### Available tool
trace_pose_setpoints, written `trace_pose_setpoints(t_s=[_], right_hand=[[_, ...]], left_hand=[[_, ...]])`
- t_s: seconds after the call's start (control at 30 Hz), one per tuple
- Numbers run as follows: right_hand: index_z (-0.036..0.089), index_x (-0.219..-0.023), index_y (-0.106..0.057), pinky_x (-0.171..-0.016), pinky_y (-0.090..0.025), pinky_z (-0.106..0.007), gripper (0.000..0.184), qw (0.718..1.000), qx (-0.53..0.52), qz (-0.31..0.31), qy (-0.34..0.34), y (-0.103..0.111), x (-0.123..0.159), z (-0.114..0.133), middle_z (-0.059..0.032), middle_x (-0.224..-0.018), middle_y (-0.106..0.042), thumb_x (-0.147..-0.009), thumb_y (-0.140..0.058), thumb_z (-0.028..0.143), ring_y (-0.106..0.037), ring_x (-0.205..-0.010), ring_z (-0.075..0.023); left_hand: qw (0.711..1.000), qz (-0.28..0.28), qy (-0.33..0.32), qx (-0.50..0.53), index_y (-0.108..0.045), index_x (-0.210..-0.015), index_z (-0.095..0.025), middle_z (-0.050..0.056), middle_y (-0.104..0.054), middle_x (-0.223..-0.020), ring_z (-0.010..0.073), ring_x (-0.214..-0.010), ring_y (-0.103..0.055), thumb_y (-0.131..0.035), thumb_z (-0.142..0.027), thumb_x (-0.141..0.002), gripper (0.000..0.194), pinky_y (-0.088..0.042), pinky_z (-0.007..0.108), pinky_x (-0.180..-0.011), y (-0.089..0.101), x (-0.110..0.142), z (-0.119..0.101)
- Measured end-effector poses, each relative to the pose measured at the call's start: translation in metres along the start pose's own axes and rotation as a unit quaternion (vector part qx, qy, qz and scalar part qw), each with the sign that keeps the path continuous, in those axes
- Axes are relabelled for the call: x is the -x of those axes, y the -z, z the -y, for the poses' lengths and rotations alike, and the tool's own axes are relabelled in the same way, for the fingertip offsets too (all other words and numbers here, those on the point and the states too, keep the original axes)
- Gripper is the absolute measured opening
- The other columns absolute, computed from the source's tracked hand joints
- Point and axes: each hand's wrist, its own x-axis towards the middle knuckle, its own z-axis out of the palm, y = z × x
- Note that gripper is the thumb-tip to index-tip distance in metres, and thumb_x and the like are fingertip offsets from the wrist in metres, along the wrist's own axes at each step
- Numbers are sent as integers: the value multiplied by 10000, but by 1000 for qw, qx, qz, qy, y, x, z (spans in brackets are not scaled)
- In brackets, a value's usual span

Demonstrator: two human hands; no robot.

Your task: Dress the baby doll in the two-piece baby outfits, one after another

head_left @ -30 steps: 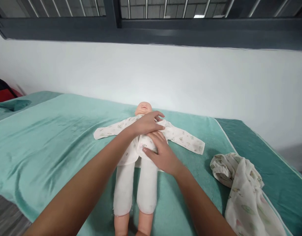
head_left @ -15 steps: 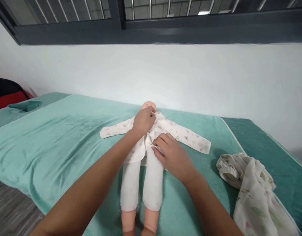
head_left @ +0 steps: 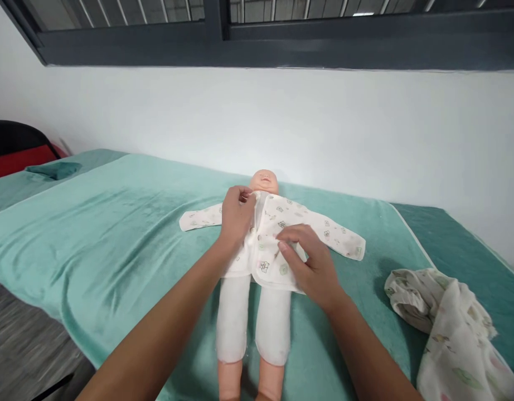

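Note:
A baby doll (head_left: 264, 181) lies on its back, head toward the wall. It has on a white printed baby shirt (head_left: 277, 262) with both sleeves spread sideways and white padded coverings (head_left: 274, 328) on its legs. My left hand (head_left: 239, 217) is closed at the neckline, pinching the shirt's front edge just below the chin. My right hand (head_left: 311, 264) hovers low over the shirt's front panel on the right, thumb and index finger slightly apart. Whether its fingertips touch the cloth is hard to see. The front panel hangs down over the tops of the legs.
A light green blanket (head_left: 115, 223) covers the bed, with darker green cloth (head_left: 461, 245) at the right. A crumpled printed cloth (head_left: 445, 317) lies right of the doll. Behind are a white wall (head_left: 282, 122) and a dark window frame (head_left: 324, 50). A red and black object (head_left: 18, 150) stands far left.
The shirt's right front panel now lies flat over the belly, and my right hand's fingers have loosened from its edge. My left hand stays near the collar. The doll's face has come into view.

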Motion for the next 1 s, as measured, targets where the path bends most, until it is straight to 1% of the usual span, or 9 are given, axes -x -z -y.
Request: trace_pose_setpoints(t_s=[0.07, 0.17, 0.27, 0.4, 0.47, 0.67, 0.8, 0.9, 1.0], right_hand=[[272, -1083, -655, -1028, -462, -464, 129, 999, 27, -21, 13, -6, 0, -6, -68, -1193, -695, -991, -569, 297, -599, -1179, -252], [279, -1279, -617, -1157, -386, -504, 286, 999, 40, 22, -11, -15, 1, -14, -68, -1443, -593, -1008, -537, 326, -484, -1385, -254], [281, -1394, -563, -1217, -314, -538, 388, 997, 47, 61, -32, -21, 2, -19, -59, -1563, -483, -1021, -505, 372, -383, -1480, -256], [301, -1440, -536, -1236, -270, -563, 434, 996, 43, 69, -29, -22, 1, -23, -51, -1588, -454, -1019, -503, 401, -344, -1509, -256], [310, -1444, -533, -1234, -269, -571, 439, 997, 37, 67, -28, -21, 1, -25, -51, -1587, -455, -1017, -506, 411, -341, -1511, -258], [318, -1436, -538, -1228, -283, -562, 436, 998, 19, 58, -31, -19, 0, -28, -49, -1589, -451, -1012, -519, 418, -348, -1505, -255], [294, -1427, -542, -1226, -296, -538, 434, 997, 26, 66, -26, -18, 0, -28, -53, -1589, -451, -1010, -525, 414, -341, -1506, -246], [288, -1421, -544, -1224, -298, -538, 433, 997, 34, 67, -22, -18, 0, -26, -57, -1586, -455, -1006, -532, 410, -343, -1505, -252], [295, -1390, -567, -1222, -297, -550, 405, 998, 31, 53, -17, -18, 1, -24, -55, -1564, -485, -1000, -540, 397, -363, -1495, -262]], left_hand=[[999, 29, 32, 1, -628, -971, -208, 35, -677, -1027, 155, -904, -629, -579, -332, -887, 158, -496, 279, -814, 6, 5, 1], [997, 65, 39, -27, -656, -1011, -201, 51, -691, -1047, 170, -903, -640, -627, -404, -865, 251, -498, 302, -825, 11, 10, 0], [990, 102, 17, -94, -674, -1013, -193, 54, -705, -1001, 186, -894, -644, -664, -346, -825, 242, -495, 321, -838, 10, 9, -6], [979, 135, -4, -153, -655, -815, -206, 23, -719, -848, 184, -802, -639, -602, -218, -810, 55, -475, 317, -768, 5, 4, -16], [982, 129, 5, -135, -621, -741, -212, 6, -704, -774, 171, -740, -625, -577, -203, -806, 78, -462, 301, -715, 4, 3, -20], [982, 167, -30, -87, -628, -754, -208, -2, -710, -804, 155, -763, -631, -566, -270, -858, 136, -461, 280, -730, -1, 1, -28], [967, 198, -18, -161, -640, -823, -204, 33, -734, -907, 198, -857, -658, -616, -387, -861, 188, -459, 307, -745, -11, -13, -31], [944, 222, -29, -242, -575, -736, -211, 36, -708, -829, 206, -801, -639, -641, -344, -837, 179, -430, 315, -696, -19, -26, -31], [947, 210, -34, -241, -517, -705, -220, 20, -676, -783, 187, -768, -613, -599, -300, -869, 200, -425, 307, -693, -22, -35, -27]])
